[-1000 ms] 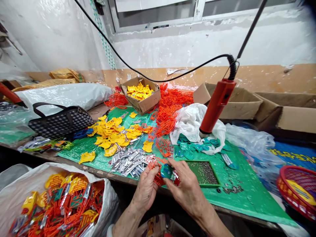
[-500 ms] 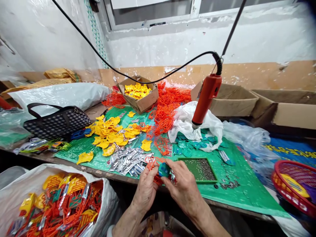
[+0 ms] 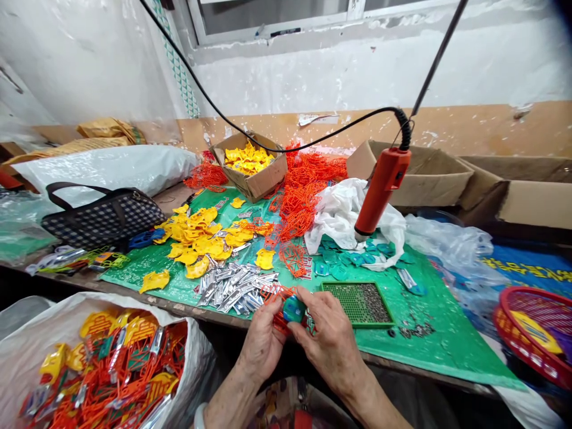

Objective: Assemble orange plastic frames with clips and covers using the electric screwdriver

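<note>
Barely anything had shifted: my left hand [image 3: 263, 342] and right hand [image 3: 333, 339] stayed clamped on the blue piece [image 3: 294, 308] against the orange lattice [image 3: 276, 293], lower centre of the frame, still pressing them together.

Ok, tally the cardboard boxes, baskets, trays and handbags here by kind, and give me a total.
Cardboard boxes: 3
Red basket: 1
Green tray: 1
Handbag: 1
Total: 6
</note>
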The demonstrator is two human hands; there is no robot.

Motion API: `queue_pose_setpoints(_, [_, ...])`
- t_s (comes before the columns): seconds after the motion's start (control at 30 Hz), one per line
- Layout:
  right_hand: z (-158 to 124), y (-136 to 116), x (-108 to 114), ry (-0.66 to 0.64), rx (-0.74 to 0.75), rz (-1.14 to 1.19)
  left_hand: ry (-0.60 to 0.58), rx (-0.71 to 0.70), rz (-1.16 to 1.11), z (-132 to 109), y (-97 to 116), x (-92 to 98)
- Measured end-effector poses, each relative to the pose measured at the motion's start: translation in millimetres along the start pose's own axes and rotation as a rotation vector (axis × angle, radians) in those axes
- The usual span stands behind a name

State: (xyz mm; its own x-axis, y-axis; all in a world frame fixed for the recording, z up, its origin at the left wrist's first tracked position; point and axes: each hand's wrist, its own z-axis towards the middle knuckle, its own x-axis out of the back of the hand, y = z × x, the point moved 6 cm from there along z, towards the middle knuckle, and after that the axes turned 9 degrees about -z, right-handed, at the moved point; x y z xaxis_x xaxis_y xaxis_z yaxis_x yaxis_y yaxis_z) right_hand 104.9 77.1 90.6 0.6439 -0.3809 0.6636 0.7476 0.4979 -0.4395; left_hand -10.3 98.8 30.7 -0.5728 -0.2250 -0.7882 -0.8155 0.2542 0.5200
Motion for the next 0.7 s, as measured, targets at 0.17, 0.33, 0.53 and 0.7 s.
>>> queue_pose_setpoints(0.17, [-4,6,-2,-0.01,-0.042,0.044,-0.071,-0.002,0.048,-6,1,-6.6])
queue_pose_setpoints(0.33, [-7,6,-3,0.005,-0.057,0.082,-0.092,0.009,0.123,-10,-1,-5.2])
queue_pose_setpoints(0.53, [-19,9,-12,0.087,-0.125,0.159,-0.049,-0.014,0.101,-7,1,-1.6])
queue_pose_setpoints(0.7, [-27,21,-14,0.178,-0.266,0.189,-0.017,-0.035,0.069,-6,7,-2.8])
